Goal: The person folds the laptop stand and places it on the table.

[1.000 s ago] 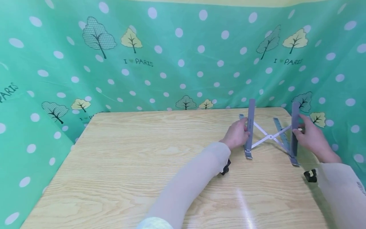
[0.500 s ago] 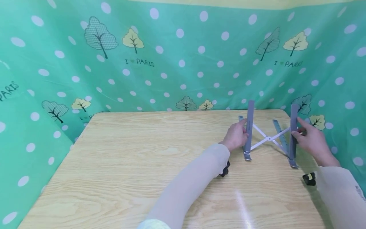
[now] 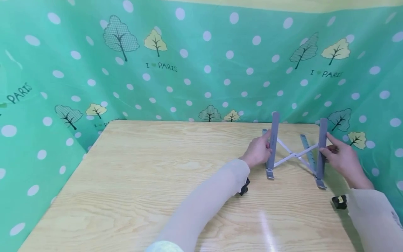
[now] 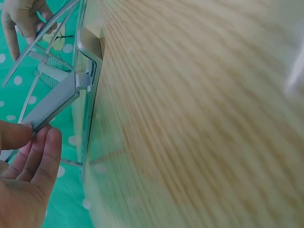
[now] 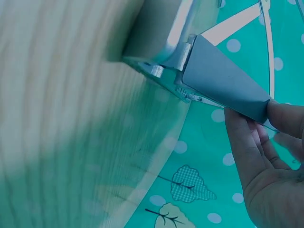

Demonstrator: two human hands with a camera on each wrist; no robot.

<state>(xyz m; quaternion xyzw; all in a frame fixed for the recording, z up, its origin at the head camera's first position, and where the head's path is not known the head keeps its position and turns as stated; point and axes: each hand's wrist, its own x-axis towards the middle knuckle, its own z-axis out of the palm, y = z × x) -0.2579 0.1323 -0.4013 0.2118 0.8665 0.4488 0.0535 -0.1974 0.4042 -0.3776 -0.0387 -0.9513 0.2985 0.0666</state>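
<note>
A grey folding laptop stand (image 3: 273, 147) is unfolded at the table's far right, its two upper arms raised and joined by crossed pale struts (image 3: 294, 154). My left hand (image 3: 256, 150) pinches the left upper arm between thumb and fingers. On the other side my right hand (image 3: 343, 159) pinches the right upper arm (image 3: 322, 148). In the left wrist view the thumb lies on the grey bar (image 4: 54, 102) with the fingers under it. The right wrist view shows the other bar (image 5: 223, 78) held the same way, close to its hinge over the tabletop.
The wood-grain table (image 3: 141, 182) stretches to the left and front of the stand. A green dotted curtain (image 3: 195, 63) with printed trees hangs behind and along both sides, close to the right hand. Black wrist cameras (image 3: 340, 202) sit below the sleeves.
The stand and both hands appear slightly lower in the head view, with the view itself shifting a little. Both hands keep their grip on the upper arms.
</note>
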